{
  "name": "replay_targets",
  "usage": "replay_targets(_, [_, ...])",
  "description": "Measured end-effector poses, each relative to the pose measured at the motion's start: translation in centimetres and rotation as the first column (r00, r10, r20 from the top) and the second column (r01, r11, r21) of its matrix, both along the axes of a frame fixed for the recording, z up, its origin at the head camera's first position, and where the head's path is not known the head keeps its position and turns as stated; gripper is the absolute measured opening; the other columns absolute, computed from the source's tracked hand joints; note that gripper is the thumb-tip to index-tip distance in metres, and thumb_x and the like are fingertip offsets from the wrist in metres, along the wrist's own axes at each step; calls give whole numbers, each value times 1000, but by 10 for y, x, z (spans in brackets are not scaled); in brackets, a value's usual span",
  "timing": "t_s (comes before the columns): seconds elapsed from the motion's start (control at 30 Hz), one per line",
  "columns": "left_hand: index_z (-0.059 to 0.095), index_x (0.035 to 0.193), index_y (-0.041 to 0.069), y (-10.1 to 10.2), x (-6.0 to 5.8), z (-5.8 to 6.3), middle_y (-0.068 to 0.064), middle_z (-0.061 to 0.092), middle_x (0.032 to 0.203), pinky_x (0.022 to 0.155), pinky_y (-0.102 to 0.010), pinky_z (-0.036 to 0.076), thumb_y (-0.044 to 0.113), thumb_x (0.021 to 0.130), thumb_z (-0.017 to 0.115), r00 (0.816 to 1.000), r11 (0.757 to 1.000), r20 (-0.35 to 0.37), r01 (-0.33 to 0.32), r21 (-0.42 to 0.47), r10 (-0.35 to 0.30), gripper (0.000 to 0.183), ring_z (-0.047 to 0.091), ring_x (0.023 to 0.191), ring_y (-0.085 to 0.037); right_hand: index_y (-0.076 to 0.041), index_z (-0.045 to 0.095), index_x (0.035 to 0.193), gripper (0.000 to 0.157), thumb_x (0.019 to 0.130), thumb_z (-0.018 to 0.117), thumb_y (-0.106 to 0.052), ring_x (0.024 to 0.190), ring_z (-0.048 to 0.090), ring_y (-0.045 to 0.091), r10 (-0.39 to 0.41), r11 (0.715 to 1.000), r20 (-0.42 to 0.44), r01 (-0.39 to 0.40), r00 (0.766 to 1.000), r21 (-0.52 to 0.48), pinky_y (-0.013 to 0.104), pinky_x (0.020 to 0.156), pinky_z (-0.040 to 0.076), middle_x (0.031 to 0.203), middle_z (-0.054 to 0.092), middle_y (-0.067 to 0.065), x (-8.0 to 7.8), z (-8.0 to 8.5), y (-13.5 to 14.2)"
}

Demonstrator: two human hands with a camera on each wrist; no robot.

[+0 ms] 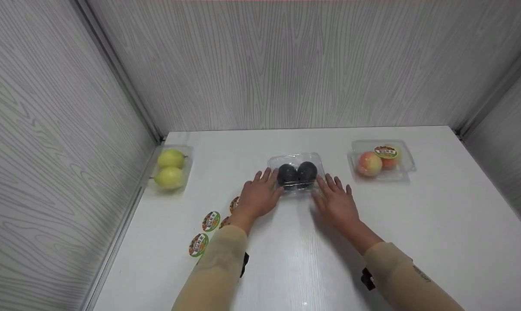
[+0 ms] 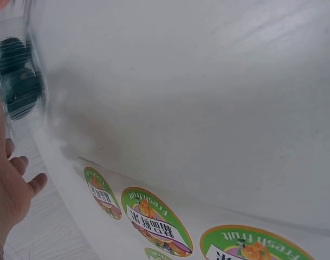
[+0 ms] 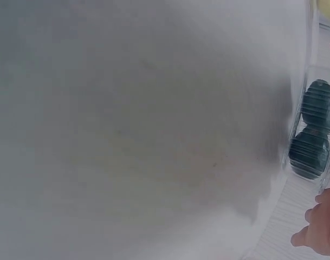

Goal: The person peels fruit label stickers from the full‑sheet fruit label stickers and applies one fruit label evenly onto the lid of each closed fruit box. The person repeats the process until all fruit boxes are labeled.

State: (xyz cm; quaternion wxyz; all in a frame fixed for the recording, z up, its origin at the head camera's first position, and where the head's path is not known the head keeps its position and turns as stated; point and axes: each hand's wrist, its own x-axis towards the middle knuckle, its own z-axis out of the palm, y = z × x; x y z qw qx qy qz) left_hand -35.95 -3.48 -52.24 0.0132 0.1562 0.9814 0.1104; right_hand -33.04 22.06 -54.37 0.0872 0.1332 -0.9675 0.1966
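A clear plastic fruit box point(image 1: 296, 156) with two dark, plum-like fruits point(image 1: 307, 172) inside sits toward the back middle of the table. My left hand point(image 1: 258, 197) lies at its left side, fingers extended along the wall. At the opposite side, my right hand point(image 1: 337, 203) has its fingers spread, with the fingertips right at the box's edge. The left wrist view shows the left hand point(image 2: 10, 187) beside the box at the frame's edge. Ridged clear walls cover the fruits point(image 3: 311, 151) in the right wrist view.
Round "Fresh fruit" stickers point(image 1: 211, 221) lie left of centre, partly hidden by my left arm. At the back left a clear box holds two yellow-green pears point(image 1: 169, 178). Another box, with peaches point(image 1: 369, 164) and a sticker point(image 1: 385, 151) on it, stands at the back right. Grey wood-grain panels point(image 1: 286, 65) enclose the table.
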Motion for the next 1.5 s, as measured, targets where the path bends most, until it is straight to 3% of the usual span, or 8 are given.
replay_targets(0.47, [28, 169, 14, 0, 3, 3, -13, 32, 172, 116, -58, 39, 49, 113, 37, 999, 999, -2, 39, 15, -39, 67, 32, 156, -40, -6, 49, 159, 58, 109, 57, -36, 151, 35, 49, -12, 1000, -7, 12, 1000, 6, 75, 117, 25, 161, 44, 27, 10, 3, 1])
replay_targets(0.77, [31, 168, 11, 5, 6, 0, -17, 35, 169, 111, -59, 44, 44, 114, 39, 997, 997, -27, 76, 12, -75, 63, 37, 152, -43, -3, 40, 162, 65, 109, 58, -35, 154, 30, 49, -16, 997, 13, 17, 1000, -72, 72, 120, 21, 166, 37, 25, -4, -3, 12])
replay_targets(1.1, [33, 167, 11, 7, 8, 0, -17, 37, 168, 110, -59, 46, 43, 114, 39, 996, 997, -44, 79, 12, -78, 62, 39, 151, -44, -3, 34, 165, 64, 112, 54, -32, 155, 28, 48, 68, 989, 64, -58, 996, -138, 70, 121, 21, 169, 31, 23, -21, -6, 21])
replay_targets(1.5, [31, 168, 11, 6, 11, 1, -16, 35, 169, 113, -59, 43, 42, 114, 40, 995, 994, -51, 93, 51, -90, 63, 38, 151, -44, -1, 36, 164, 60, 112, 53, -27, 153, 32, 49, 24, 985, 52, -14, 998, -173, 73, 118, 25, 168, 32, 24, -8, -4, 17])
